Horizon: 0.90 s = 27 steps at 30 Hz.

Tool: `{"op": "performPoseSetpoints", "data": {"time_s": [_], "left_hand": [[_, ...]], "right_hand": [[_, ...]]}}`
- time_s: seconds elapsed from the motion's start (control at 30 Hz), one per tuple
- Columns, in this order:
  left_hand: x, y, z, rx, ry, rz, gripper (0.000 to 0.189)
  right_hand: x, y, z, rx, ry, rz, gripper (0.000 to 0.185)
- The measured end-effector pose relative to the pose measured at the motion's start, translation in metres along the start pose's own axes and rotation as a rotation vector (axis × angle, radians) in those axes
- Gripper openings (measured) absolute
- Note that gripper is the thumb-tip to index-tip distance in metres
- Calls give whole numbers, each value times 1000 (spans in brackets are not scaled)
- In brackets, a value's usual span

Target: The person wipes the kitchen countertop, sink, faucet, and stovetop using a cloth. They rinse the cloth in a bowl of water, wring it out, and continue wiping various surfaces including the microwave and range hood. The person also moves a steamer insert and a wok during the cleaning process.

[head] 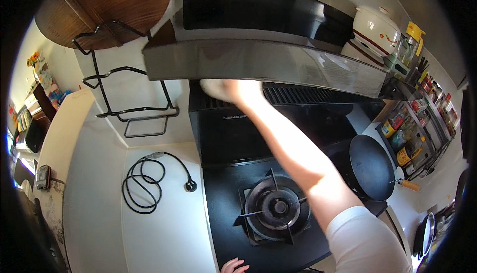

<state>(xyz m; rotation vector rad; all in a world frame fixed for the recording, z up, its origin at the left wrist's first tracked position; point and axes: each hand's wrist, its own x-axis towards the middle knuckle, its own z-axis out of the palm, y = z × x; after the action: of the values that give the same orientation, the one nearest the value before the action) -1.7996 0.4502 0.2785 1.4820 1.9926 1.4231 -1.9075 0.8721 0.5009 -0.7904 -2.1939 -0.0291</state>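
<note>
My right hand (pixel 244 89) reaches up and left across the gas stove. It holds a white cloth (pixel 215 88) against the slotted black vent grille (pixel 294 95), just under the smoked glass panel (pixel 238 60) of the range hood. Hand and cloth are blurred, and the panel's lower edge hides their upper part. Only the fingers of my left hand (pixel 234 265) show, at the bottom edge beside the stove's front; they are slightly apart, with nothing visible in them. A round burner (pixel 279 206) with a pan support lies below my right forearm.
A dark wok (pixel 372 168) with a wooden handle stands on the right. Coiled black power cable (pixel 143 187) lies on the white counter at left. Above it hangs a black wire rack (pixel 128 109) with a round wooden board (pixel 111 8). Bottles (pixel 408 153) fill a right-hand shelf.
</note>
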Motion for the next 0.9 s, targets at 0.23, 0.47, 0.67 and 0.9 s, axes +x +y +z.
{"op": "performPoseSetpoints", "data": {"time_s": [0.23,0.47,0.67,0.9], "left_hand": [[31,2,17,-84,-12,156,26],[-33,-18,10,-116,35,6,23],[-30,-11,-1,-89,111,-80,21],[-10,1,10,-123,73,-65,21]], "right_hand": [[-8,66,5,-132,81,-88,20],[-43,294,-122,-440,363,358,39],[10,39,19,-115,136,-49,39],[44,-7,34,131,60,-226,38]]}}
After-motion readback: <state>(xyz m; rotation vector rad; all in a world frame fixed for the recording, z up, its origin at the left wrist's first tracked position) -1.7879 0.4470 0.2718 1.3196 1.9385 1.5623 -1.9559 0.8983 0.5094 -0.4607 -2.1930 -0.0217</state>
